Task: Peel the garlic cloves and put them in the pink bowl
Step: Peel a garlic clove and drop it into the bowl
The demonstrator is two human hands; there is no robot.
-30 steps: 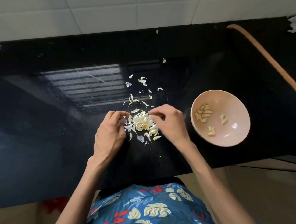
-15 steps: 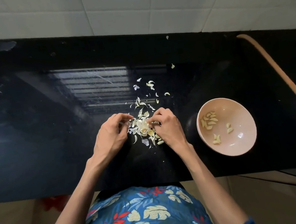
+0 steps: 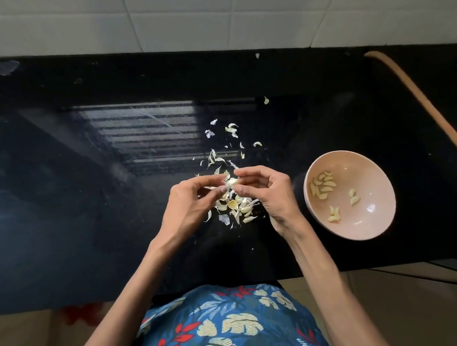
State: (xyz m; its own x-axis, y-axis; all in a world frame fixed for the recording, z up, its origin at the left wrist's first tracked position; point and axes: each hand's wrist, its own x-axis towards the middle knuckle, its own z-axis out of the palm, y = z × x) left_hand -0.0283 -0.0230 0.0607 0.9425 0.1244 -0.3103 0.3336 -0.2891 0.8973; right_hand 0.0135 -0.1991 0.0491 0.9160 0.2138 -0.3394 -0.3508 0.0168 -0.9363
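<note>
A: Where was the garlic clove (image 3: 231,183) at that moment?

B: Lifted just above the black counter (image 3: 85,216), caught between both hands. The left grip (image 3: 188,205) pinched one end with curled fingertips, and the right grip (image 3: 272,193) pinched the other end with thumb and forefinger, so both were clasped on the same clove.

A: Was it already bare?

B: I could not tell; it was small and pale, and partly hidden by the fingers.

A: And under the hands?

B: A heap of garlic skins (image 3: 236,208) lay on the counter directly below, with looser papery flakes (image 3: 231,129) scattered farther toward the tiled wall (image 3: 204,12).

A: The pink bowl (image 3: 369,186)?

B: It stood on the counter just beside the right grip, on its outer side, not touching it. Peeled cloves (image 3: 322,187) lay inside: a cluster near the rim closest to the hands, and a few more lower in the bowl (two small pairs, as far as I could make out).

A: Anything else?

B: An orange-brown curved strip (image 3: 427,112) ran along the counter's right end, well apart from the bowl. At the near edge the person's blue flowered garment (image 3: 232,327) filled the bottom of the view, both forearms reaching out from either side of it.
</note>
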